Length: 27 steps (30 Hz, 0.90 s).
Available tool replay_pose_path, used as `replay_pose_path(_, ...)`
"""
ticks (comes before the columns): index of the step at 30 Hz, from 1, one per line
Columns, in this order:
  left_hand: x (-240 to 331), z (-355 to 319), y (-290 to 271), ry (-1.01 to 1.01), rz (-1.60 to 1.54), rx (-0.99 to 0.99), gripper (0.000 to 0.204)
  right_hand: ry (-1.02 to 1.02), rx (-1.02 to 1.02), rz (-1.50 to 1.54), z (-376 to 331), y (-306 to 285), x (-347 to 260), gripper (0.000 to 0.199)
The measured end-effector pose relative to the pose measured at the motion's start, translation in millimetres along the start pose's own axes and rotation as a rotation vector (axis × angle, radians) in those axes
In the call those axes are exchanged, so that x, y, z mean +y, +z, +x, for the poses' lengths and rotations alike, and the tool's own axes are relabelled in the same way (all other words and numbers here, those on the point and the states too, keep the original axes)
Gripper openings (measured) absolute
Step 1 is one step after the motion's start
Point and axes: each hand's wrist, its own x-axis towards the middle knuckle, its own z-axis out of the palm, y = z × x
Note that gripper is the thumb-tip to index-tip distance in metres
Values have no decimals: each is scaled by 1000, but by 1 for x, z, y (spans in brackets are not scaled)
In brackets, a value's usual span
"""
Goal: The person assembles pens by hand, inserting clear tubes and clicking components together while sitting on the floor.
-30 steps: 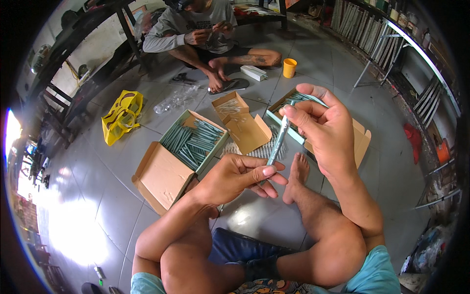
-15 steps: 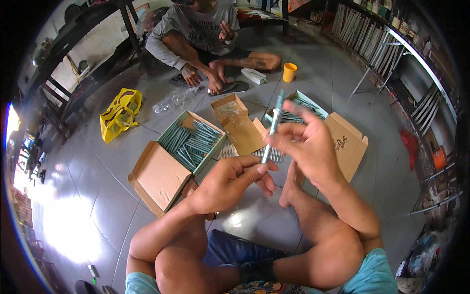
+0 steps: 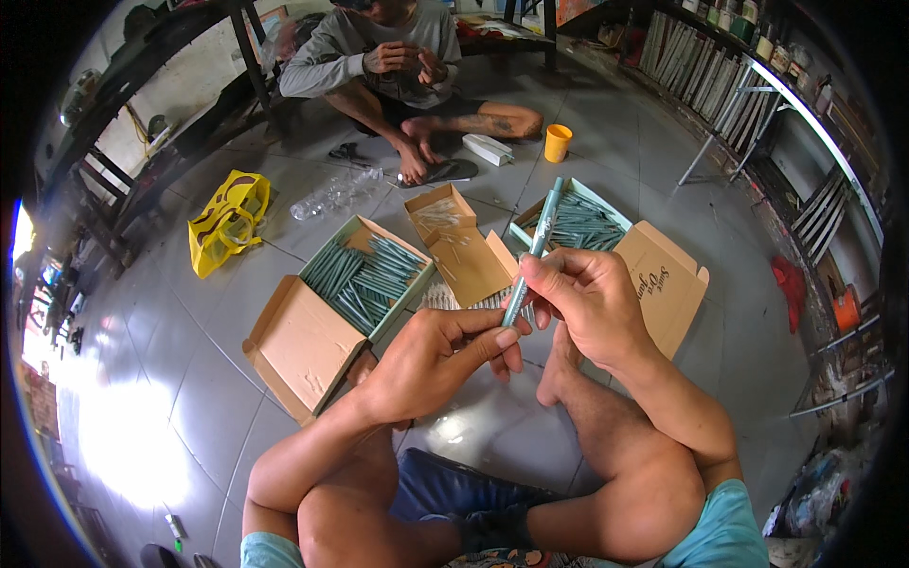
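Note:
A long thin teal pen-like stick [image 3: 536, 244] stands nearly upright between both my hands. My right hand [image 3: 587, 298] grips its middle, and my left hand [image 3: 431, 360] pinches its lower end with the fingertips. Under the hands lies a row of thin white sticks [image 3: 464, 301] on the floor. An open cardboard box [image 3: 365, 279] full of teal sticks sits to the left. A second open box [image 3: 587, 222] of teal sticks lies behind my right hand.
A small open box [image 3: 453, 235] with white bits sits between the two boxes. Another person sits cross-legged at the back [image 3: 398, 57]. A yellow bag [image 3: 225, 222], clear plastic bottle [image 3: 336, 194], orange cup [image 3: 557, 142] and metal shelving [image 3: 757, 104] stand around the tiled floor.
My right hand has come down and toward me with the teal stick. My left hand's fingers now close on the stick's lower end, and the head view has shifted closer.

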Motion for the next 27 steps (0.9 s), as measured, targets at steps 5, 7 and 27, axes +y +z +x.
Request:
replay_pose_path(5, 3, -1, 2, -7, -28, -24, 28, 16, 16, -28, -1, 1, -6, 37)
replay_pose_path(7, 6, -1, 2, -24, -57, -31, 28, 68, 12, -44, -1, 0, -6, 36)
replay_pose_path(27, -5, 3, 6, -29, 53, 8, 30, 30, -49, -60, -6, -8, -1, 32)
